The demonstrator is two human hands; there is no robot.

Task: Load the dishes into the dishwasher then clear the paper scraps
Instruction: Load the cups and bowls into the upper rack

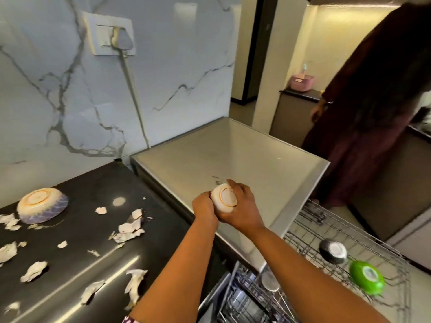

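bowl: small white bowl (224, 198), orange ring on its foot, base tipped up toward you. It sits up-left of the wire rack (307, 231), over the grey appliance top (233, 155).
grip: both hands curled round it. Left hand (205, 209) is on the side away from the rack, right hand (242, 212) wraps the rack side.
key relation: the rack lies down-right of the grip and your right hand is nearer. I'd expect it to carry alone.
axis: round, no long axis. Its mouth already faces away, which probably suits face-down loading.
in rack: black bowl (333, 250) and green bowl (366, 277), both inverted. Bare wire left of them.
in the way: the grey top's corner edge, between bowl and rack. Lift over it.
left of rack, well apart: inverted patterned bowl (42, 205) and paper scraps (130, 227) on the dark counter (93, 183).
beyond rack: a second person (373, 101) stands near its far side.
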